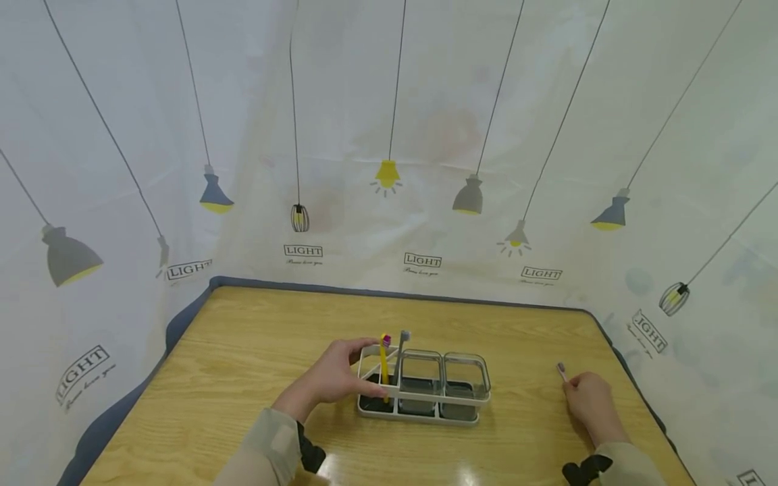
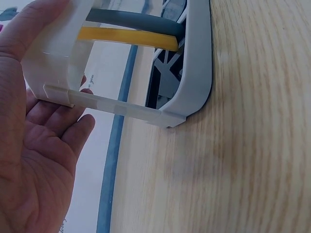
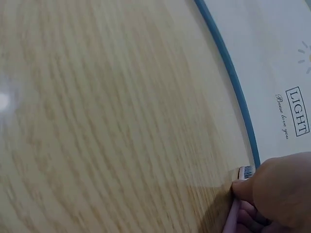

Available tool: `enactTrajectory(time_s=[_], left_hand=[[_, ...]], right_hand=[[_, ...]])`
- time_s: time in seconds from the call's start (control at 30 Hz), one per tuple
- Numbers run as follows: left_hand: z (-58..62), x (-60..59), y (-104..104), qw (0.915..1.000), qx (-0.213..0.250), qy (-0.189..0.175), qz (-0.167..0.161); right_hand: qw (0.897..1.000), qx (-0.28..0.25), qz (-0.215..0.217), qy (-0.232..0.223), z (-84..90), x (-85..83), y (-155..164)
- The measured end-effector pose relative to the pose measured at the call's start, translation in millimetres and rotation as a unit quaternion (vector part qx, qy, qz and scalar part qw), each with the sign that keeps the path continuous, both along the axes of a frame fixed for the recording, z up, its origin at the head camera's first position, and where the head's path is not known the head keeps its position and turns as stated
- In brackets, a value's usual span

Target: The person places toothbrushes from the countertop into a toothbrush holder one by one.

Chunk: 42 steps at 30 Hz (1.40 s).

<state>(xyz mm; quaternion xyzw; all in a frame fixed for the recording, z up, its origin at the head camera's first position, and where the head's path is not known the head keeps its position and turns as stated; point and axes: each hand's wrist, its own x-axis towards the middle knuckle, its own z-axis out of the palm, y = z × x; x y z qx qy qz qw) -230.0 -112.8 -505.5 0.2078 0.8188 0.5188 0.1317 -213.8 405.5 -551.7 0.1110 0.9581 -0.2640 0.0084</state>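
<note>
Landmark: white plastic three-compartment caddy (image 1: 419,395), standing on the light wood-grain bench (image 1: 255,351), near its middle.
Caddy contents: yellow toothbrush with pink head (image 1: 384,361) and grey toothbrush (image 1: 401,351), both upright in the caddy's left-end compartment; the two compartments to the right hold clear square cups (image 1: 464,374).
Left hand (image 1: 331,378): at the caddy's left end, thumb and fingers (image 2: 58,116) curled round the white end wall, grasping it.
Right hand (image 1: 586,398): well to the right of the caddy, resting on the bench, fingers closed on a pale pink toothbrush (image 1: 562,371).
Pink toothbrush, position: lies low on the bench, bristle head (image 3: 246,172) sticking out beyond the knuckles, away from the person; handle hidden under the hand.
Long axis: roughly front to back, head toward the far edge.
Nearer hand: the right one holds it; the left is across the caddy from it.
Backdrop: white curtain printed with hanging lamps (image 1: 389,175), behind the caddy.
</note>
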Motion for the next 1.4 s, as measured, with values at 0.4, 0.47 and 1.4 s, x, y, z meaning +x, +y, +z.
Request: enactTrajectory(time_s=[0.4,0.47,1.4], left_hand=[[3.4,-0.4,1.7,1.0,0.006,0.0,-0.007],[3.6,-0.5,2.1,1.0,0.004,0.001,-0.007],[-0.3,0.6,0.8,1.0,-0.002,0.006,0.0]], right_hand=[[0.999,0.005,0.031,-0.025,7.1,0.3,-4.2],[0.999,-0.006,0.023,-0.032,9.3,1.6,-4.4],[0.999,-0.013,0.023,0.046,50.4,17.6,-8.5]])
